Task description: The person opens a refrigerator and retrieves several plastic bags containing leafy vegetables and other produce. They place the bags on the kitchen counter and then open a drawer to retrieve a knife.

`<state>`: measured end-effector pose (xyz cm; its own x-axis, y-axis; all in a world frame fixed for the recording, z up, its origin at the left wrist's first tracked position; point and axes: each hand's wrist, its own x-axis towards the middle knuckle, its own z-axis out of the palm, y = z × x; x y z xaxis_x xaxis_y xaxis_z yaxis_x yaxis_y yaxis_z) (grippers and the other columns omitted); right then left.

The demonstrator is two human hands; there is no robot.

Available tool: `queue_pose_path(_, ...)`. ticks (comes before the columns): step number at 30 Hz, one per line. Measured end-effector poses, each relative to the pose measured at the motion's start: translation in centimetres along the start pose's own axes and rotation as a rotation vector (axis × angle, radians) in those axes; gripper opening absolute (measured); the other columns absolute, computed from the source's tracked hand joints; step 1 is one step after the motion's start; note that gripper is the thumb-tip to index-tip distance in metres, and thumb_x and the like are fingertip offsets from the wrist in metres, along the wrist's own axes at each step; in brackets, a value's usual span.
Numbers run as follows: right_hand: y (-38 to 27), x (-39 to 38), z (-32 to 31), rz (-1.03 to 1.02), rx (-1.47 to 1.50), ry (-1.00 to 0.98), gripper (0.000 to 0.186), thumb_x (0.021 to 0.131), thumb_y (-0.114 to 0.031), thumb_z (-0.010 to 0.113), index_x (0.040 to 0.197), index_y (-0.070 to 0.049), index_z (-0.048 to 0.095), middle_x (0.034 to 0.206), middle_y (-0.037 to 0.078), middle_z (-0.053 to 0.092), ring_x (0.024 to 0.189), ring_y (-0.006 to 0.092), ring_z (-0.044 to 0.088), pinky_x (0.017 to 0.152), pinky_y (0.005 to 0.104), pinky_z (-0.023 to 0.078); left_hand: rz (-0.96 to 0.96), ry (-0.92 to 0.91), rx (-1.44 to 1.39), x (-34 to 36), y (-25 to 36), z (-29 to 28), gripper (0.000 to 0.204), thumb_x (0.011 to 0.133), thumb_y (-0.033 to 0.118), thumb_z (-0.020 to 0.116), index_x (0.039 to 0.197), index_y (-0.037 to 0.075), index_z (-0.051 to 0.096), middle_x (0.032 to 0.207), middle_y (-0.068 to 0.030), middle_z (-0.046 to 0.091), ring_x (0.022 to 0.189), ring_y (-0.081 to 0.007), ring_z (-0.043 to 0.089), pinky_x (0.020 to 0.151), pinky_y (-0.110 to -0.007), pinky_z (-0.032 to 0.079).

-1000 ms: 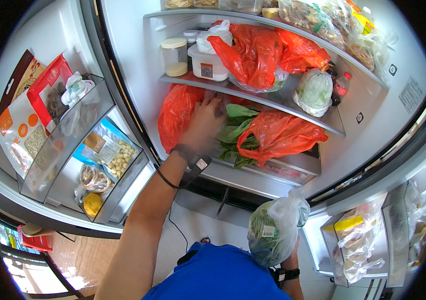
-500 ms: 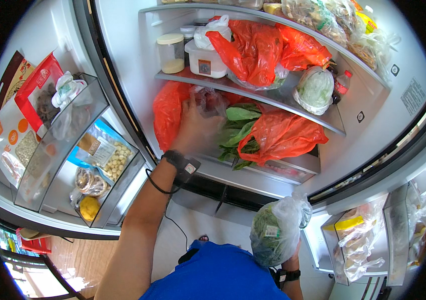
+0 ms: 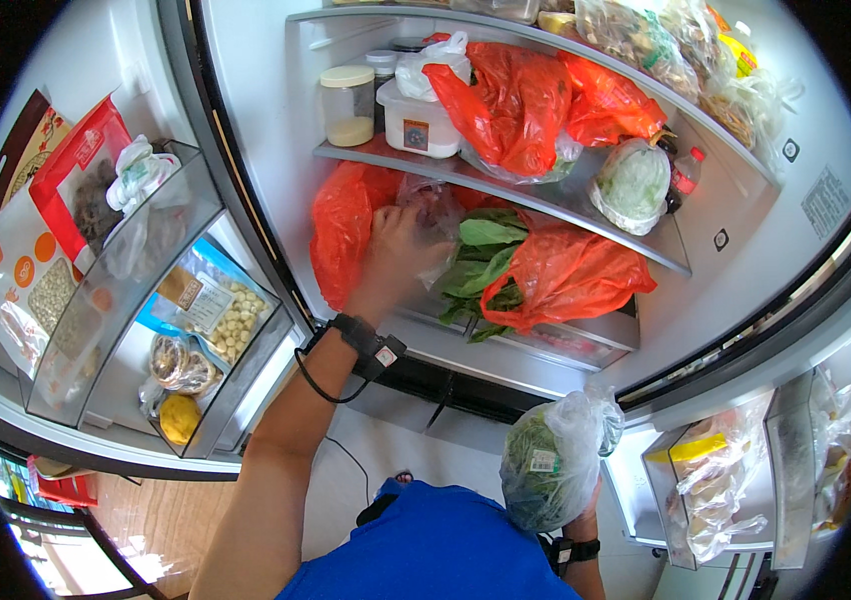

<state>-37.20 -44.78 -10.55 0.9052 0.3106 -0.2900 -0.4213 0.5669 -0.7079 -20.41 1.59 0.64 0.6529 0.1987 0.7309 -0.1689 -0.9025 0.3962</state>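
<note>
My left hand [image 3: 392, 255] reaches into the lower compartment of an open fridge. It is smeared by motion, so its grip cannot be told. Its fingers are at a clear plastic bag [image 3: 428, 205] with something dark inside, between a red plastic bag [image 3: 338, 225] and some leafy greens [image 3: 486, 260]. The greens stick out of a second red plastic bag [image 3: 571, 275]. Low in front of my body, my right hand [image 3: 583, 520] is closed on a clear plastic bag of green vegetables [image 3: 541, 465] with a small white label; the bag covers most of its fingers.
On the glass shelf [image 3: 506, 180] above are a lidded jar [image 3: 348, 108], a white tub [image 3: 419, 120], red bags, a wrapped pale vegetable [image 3: 633, 185] and a red-capped bottle [image 3: 684, 175]. Open doors with filled bins [image 3: 211, 340] flank me on both sides.
The view has shifted slightly. My left hand is still among the bags in the lower compartment, blurred in both frames. My right hand keeps the bag of green vegetables in the same place.
</note>
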Motion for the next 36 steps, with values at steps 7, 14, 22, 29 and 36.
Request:
queue_pose_path(7, 0.1, -0.3, 0.5, -0.008, 0.019, 0.012, 0.063, 0.105, -0.047, 0.041, 0.147, 0.000, 0.050, 0.140, 0.018, 0.063, 0.125, 0.0335, 0.063, 0.107, 0.0487, 0.052, -0.064, -0.023, -0.056, -0.2, 1.8, -1.1, 0.044, 0.090, 0.028, 0.077, 0.123, 0.002, 0.067, 0.115, -0.0188, 0.068, 0.113, -0.0385, 0.061, 0.100, -0.047, 0.049)
queue_pose_path(14, 0.5, -0.4, -0.2, -0.035, 0.016, 0.061, 0.061, 0.103, -0.043, 0.048, 0.144, 0.002, 0.053, 0.138, 0.018, 0.064, 0.123, 0.0325, 0.064, 0.106, 0.0470, 0.052, 0.260, -0.063, -0.461, 0.1, 5.7, -4.2, 0.023, 0.098, 0.010, 0.065, 0.119, 0.003, 0.068, 0.122, -0.0167, 0.069, 0.126, -0.0332, 0.062, 0.106, -0.041, 0.049)
queue_pose_path(22, 0.9, -0.1, -0.7, -0.052, 0.095, 0.060, 0.054, 0.099, -0.035, 0.058, 0.136, 0.004, 0.059, 0.131, 0.017, 0.068, 0.115, 0.0295, 0.068, 0.104, 0.0446, 0.054, 0.106, -0.184, 0.049, 3.6, 1.8, -0.5, 0.042, 0.104, 0.033, 0.058, 0.133, 0.003, 0.064, 0.136, -0.0231, 0.062, 0.128, -0.0420, 0.056, 0.109, -0.047, 0.046)
queue_pose_path(29, 0.9, -0.7, -1.0, -0.048, 0.223, 0.042, 0.055, 0.098, -0.035, 0.060, 0.137, 0.004, 0.058, 0.130, 0.017, 0.069, 0.115, 0.0298, 0.068, 0.104, 0.0452, 0.054, -0.024, -0.252, 0.151, 0.5, -3.7, 3.8, 0.052, 0.092, 0.002, 0.060, 0.144, 0.003, 0.054, 0.139, -0.0275, 0.059, 0.126, -0.0487, 0.056, 0.108, -0.051, 0.047)
queue_pose_path(36, 0.6, -0.2, -1.4, -0.039, 0.258, -0.016, 0.057, 0.100, -0.034, 0.057, 0.143, 0.003, 0.052, 0.136, 0.019, 0.065, 0.124, 0.0300, 0.064, 0.109, 0.0455, 0.051, -0.043, -0.239, 0.004, -0.8, 0.0, 2.1, 0.056, 0.088, -0.002, 0.061, 0.143, 0.004, 0.053, 0.132, -0.0249, 0.062, 0.119, -0.0459, 0.061, 0.103, -0.052, 0.050)
